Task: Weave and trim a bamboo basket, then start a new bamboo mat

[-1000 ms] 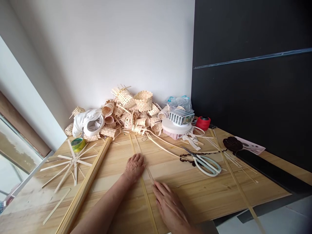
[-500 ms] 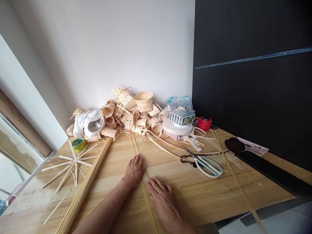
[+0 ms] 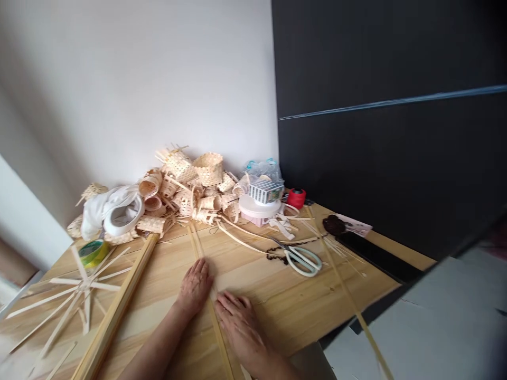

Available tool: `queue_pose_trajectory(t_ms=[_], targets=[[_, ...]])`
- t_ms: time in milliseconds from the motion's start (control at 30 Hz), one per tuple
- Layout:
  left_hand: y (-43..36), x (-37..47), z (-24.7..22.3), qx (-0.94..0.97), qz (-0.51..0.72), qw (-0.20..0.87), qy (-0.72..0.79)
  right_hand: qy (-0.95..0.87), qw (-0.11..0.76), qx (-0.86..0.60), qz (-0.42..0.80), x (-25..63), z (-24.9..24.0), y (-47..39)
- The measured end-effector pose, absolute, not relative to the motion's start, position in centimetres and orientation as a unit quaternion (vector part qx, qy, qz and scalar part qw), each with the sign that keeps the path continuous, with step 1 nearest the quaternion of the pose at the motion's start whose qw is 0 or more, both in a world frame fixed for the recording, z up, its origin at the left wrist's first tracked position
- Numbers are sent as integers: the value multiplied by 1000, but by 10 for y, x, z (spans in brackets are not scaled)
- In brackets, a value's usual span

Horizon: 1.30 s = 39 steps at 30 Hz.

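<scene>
Two flat, pale yellow bamboo-like strips [image 3: 217, 332] run lengthwise across the wooden table between my hands. My left hand [image 3: 197, 283] lies palm down over them, its fingers close together and flat. Nearer to me, my right hand [image 3: 241, 320] rests palm down along their right side, fingers stretched out flat with the tips at the strips. Neither hand wraps round anything. A thick bundle of similar strips [image 3: 119, 311] lies left of my left arm. Beyond my right hand are white-handled scissors [image 3: 304, 262], with a dark braided cord [image 3: 275, 257] by their blades.
Woven baskets [image 3: 208, 170] are heaped against the wall. A star of crossed strips [image 3: 85, 286] and green tape [image 3: 93, 253] lie at left. Boxes on a round white stand [image 3: 258, 207], red thread [image 3: 296, 198] and a long strip [image 3: 348, 295] overhanging the table edge are at right.
My view has turned to the right, so everything appears shifted left. Both hands stay flat at the strips, in nearly the same places on the table.
</scene>
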State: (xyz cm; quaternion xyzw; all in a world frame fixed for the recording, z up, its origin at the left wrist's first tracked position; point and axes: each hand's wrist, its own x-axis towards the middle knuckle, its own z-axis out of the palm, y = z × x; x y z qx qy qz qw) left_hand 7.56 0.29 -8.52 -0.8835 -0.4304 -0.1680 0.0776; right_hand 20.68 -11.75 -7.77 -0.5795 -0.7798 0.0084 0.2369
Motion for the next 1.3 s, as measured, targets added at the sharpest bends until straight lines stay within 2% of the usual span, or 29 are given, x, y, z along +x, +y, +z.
queue_pose_trajectory(t_ms=[167,500,700,867,1000,1100,1300], targets=[[16,70,-101,-886,-227,92,-394,-799,229,-554,47,213,-62,-121],[25,62,-105,-889,-266,72,-365,-793,265,-544,74,218,-48,-130],[8,73,-79,-896,-200,44,-394,-781,273,-556,82,218,-60,-130],[-26,65,-36,-882,-145,25,-447,-804,253,-535,68,221,-69,-126],[-81,27,7,-880,-112,-46,-459,-811,266,-519,51,225,-82,-123],[-122,-23,25,-838,-139,-73,-523,-799,303,-515,67,229,-94,-120],[-195,-140,11,-641,-220,-48,-734,-769,353,-499,188,241,-83,-113]])
